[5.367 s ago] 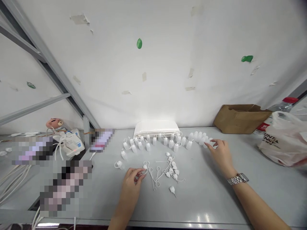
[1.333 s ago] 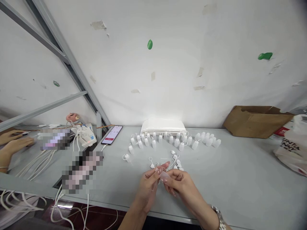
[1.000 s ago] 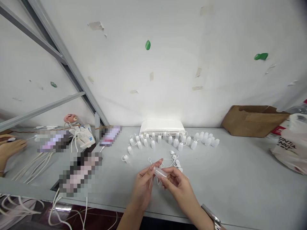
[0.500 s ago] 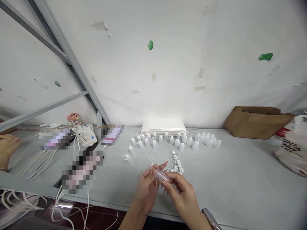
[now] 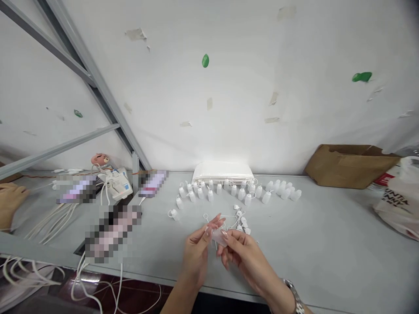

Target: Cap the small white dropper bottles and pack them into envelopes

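Between both hands is a small translucent squeeze bottle (image 5: pixel 217 236), held low over the front of the table. My left hand (image 5: pixel 199 248) pinches its left end, and a thin white strap dangles below; the cap end is hidden by the fingers. My right hand (image 5: pixel 240 248) grips the right end with thumb and fingers. Just beyond lies a loose pile of white caps with straps (image 5: pixel 241 222). Behind that stand several capped squeeze bottles (image 5: pixel 210 196), spread in an arc. To their right is a cluster of bottles without visible straps (image 5: pixel 288 189).
A stack of white flat sheets (image 5: pixel 222 169) rests against the wall. At right are a brown paper bag (image 5: pixel 353 168) and a white plastic bag (image 5: pixel 399 200). Phones, cables and a power strip (image 5: pixel 118 185) crowd the left. Another person's hand (image 5: pixel 11 203) shows at far left.
My right hand has turned over the bottle, its thumb now on top nearer the left hand. The bottle has shifted slightly left and up. My right wrist has rotated, showing the watch band.
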Available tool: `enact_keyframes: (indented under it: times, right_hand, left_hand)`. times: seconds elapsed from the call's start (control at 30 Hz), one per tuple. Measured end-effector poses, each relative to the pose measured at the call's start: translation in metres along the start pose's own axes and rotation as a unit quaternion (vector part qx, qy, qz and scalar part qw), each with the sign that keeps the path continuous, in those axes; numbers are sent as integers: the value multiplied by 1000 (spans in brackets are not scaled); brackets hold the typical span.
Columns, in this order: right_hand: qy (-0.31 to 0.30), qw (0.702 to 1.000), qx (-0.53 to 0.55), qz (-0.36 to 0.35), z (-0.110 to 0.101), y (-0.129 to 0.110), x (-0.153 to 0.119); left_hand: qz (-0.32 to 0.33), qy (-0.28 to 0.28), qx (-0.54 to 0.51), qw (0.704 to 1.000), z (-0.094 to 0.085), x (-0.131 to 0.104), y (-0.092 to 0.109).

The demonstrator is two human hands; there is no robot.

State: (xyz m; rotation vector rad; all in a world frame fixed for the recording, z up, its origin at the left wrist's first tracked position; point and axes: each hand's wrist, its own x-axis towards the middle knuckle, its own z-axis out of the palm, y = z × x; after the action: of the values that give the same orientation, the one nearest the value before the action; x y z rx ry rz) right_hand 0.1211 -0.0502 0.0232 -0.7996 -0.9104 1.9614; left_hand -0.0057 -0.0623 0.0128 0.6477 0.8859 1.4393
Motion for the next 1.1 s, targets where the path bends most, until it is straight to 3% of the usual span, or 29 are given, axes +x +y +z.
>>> enact_keyframes:
  times: [0.1, 0.2, 0.3, 0.4, 0.53, 0.63, 0.77, 0.9, 1.0, 1.1]
  right_hand:
    - [75, 981, -138, -115, 0, 14, 0]
    - [113, 956, -210, -171, -1, 21, -2]
    - [97, 977, -148, -115, -1, 19, -2]
    - [46, 999, -12, -27, -1, 13, 2]
    - [-11, 983, 160, 89, -4, 9, 8]
    - [-12, 970, 207, 125, -6, 10, 10]
    - [4, 981, 174, 90, -2, 14, 9]
    - [34, 999, 32, 6, 4, 15, 6]
    - [89, 989, -88, -83, 6, 16, 3]
    - [115, 977, -134, -119, 4, 18, 1]
  left_hand:
    - [-13, 54, -9, 998, 1, -1, 1]
    - [-57, 52, -30, 997, 4, -2, 1]
    - [-76, 34, -45, 996, 7, -2, 0]
    - [-58, 23, -33, 998, 8, 0, -1]
    - [-44, 28, 6, 999, 10, 2, 2]
    - [-48, 21, 11, 999, 10, 0, 7]
    - [-27, 35, 43, 998, 7, 1, 9]
    - [-22, 78, 45, 996, 4, 2, 6]
    - [-21, 87, 37, 995, 6, 1, 4]
    - [-48, 62, 12, 997, 8, 0, 2]
